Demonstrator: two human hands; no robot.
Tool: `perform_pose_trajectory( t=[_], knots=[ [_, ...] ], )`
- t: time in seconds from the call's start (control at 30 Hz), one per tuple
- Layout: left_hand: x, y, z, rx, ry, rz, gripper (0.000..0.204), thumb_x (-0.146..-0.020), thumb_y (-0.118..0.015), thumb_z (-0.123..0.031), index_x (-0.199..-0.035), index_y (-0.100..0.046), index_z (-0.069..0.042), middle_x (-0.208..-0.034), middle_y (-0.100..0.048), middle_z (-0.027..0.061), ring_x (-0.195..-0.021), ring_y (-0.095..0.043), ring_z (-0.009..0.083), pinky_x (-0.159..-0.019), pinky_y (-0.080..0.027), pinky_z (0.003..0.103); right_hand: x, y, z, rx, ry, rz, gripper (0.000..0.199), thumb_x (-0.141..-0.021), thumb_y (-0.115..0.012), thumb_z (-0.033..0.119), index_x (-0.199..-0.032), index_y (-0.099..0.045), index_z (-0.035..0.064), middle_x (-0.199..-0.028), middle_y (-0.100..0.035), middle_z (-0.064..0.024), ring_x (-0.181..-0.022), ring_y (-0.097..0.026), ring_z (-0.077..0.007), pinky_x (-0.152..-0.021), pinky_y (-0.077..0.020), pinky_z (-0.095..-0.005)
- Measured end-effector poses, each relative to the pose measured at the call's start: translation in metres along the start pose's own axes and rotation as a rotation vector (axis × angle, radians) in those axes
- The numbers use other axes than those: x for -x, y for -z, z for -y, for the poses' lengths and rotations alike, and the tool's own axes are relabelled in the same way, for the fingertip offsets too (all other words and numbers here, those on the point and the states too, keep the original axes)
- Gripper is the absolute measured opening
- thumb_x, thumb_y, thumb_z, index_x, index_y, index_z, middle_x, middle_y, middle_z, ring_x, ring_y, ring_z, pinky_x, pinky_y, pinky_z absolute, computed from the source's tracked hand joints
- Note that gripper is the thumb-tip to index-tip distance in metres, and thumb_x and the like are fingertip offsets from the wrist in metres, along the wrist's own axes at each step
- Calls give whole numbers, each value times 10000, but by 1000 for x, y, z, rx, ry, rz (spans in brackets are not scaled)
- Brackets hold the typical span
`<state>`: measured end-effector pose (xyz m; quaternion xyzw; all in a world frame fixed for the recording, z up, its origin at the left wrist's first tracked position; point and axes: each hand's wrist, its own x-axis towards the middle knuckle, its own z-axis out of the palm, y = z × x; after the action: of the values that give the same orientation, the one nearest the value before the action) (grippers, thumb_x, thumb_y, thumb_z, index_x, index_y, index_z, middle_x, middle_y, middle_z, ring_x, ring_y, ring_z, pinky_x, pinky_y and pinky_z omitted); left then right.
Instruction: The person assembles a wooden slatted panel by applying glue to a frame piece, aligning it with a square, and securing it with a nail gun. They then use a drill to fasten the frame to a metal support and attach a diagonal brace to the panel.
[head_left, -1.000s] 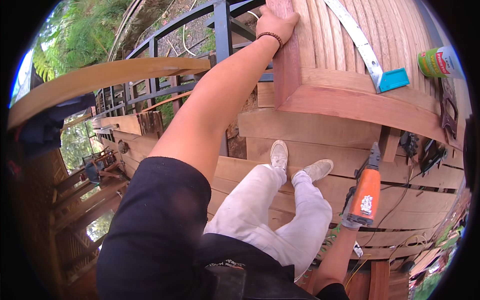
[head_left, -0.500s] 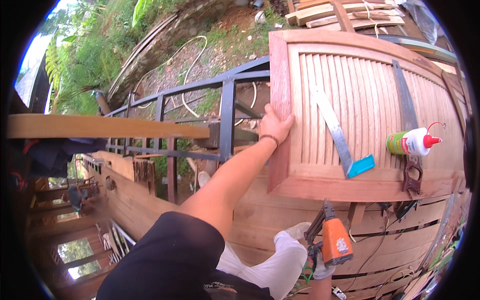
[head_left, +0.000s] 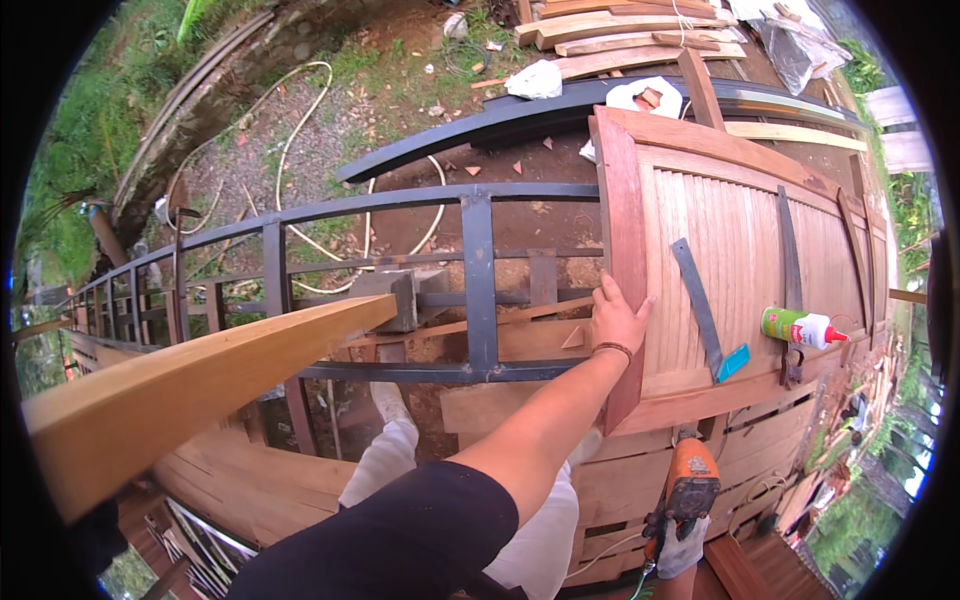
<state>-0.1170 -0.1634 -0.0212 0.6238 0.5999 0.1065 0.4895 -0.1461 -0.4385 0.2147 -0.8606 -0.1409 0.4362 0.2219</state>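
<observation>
On my feed, left hand (head_left: 617,322) fingers grip the shutter (head_left: 626,240); right hand (head_left: 683,550) fingers clasp the nail gun (head_left: 692,472), best held square.

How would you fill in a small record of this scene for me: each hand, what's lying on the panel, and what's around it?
Left hand: bare, on the left edge of the louvred wooden panel
Right hand: gloved, holding an orange power tool
On the panel: square with turquoise handle, handsaw, glue bottle on its side
Left of panel: dark metal frame
Beyond panel: stacked boards
</observation>
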Motion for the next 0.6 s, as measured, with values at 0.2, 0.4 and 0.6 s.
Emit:
perform_pose_trajectory(
  t=[0.2, 0.4, 0.6],
  knots=[
    [-14, 28, 4, -5, -1, 258, 989, -854, -670, -469, -1499, -107, 26, -1285, -467, 281, -1117, -557, 437, -932, -480, 469, -78, -42, 152, 459, 662, -149, 560, -799, -594, 60, -1318, -424, -60, -1013, -640, -249, -882, -623, -454, -782, -505, -477],
    [-95, 139, 69, 1227, 321, 551, 867, -925, -388, -702, -1483, -286, -46, -1389, -469, 194, -1261, -484, 298, -1040, -394, 519, -217, -91, 255, 988, 523, -186, 876, -839, -655, 254, -1474, -171, -106, -1001, -648, -256, -798, -671, -377, -719, -542, -460],
    [-122, 197, 15, 1230, 201, 387, 516, -888, -693, -257, -1293, -501, -3, -1132, -628, 111, -977, -639, 172, -718, -564, 322, -278, -144, 278, 1113, 568, -115, 861, -859, -641, 328, -1469, -207, -96, -1013, -646, -251, -872, -679, -357, -759, -543, -433]
  ],
)
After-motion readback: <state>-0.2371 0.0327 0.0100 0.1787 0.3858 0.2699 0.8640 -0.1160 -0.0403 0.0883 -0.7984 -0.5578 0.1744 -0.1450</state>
